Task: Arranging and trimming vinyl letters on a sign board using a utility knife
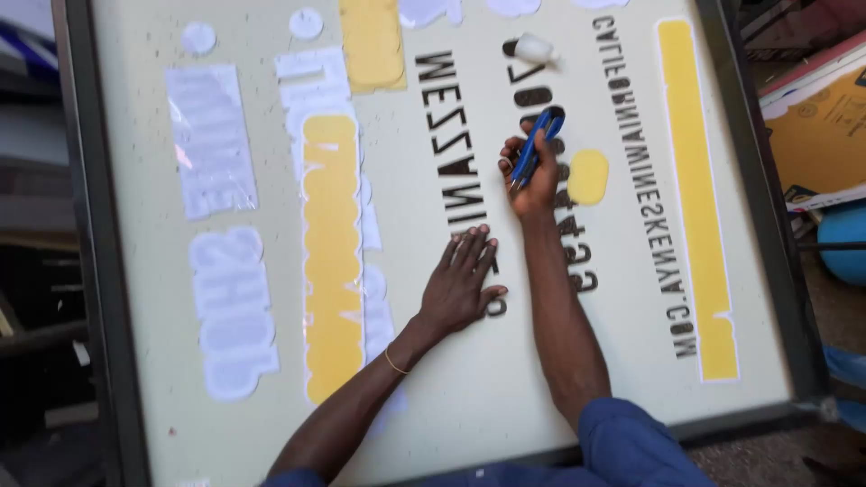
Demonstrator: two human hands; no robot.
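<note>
Nearest, at 6 o'clock: blue sleeves, both forearms reaching up over the large pale cream board in a dark metal frame.

Left hand, centre of view: palm down, fingers spread flat, pressing the board, fingertips touching the lower end of the column of black cut-out letters. Thin gold bangle on that wrist.

Right hand, at 1 o'clock of the left hand: fist curled tight around the blue-handled utility knife; the handle sticks up toward 12 o'clock, tip not visible, hidden under the fist. The hand sits on a second column of black letters, with the small yellow oval patch just beside it at 3 o'clock.

Risks, judged:
- The tip may gouge the board or nick a neighbouring letter, since letters sit close together there.
- The left hand lies near, at 7 o'clock of the knife; a slip downward could reach its fingers.
- The right forearm lies across the second letter column and could scuff or lift edges.

Farther: long yellow strip with white scalloped border at 9 o'clock, tall yellow stripe at 3 o'clock, small white lump at 12 o'clock.
</note>
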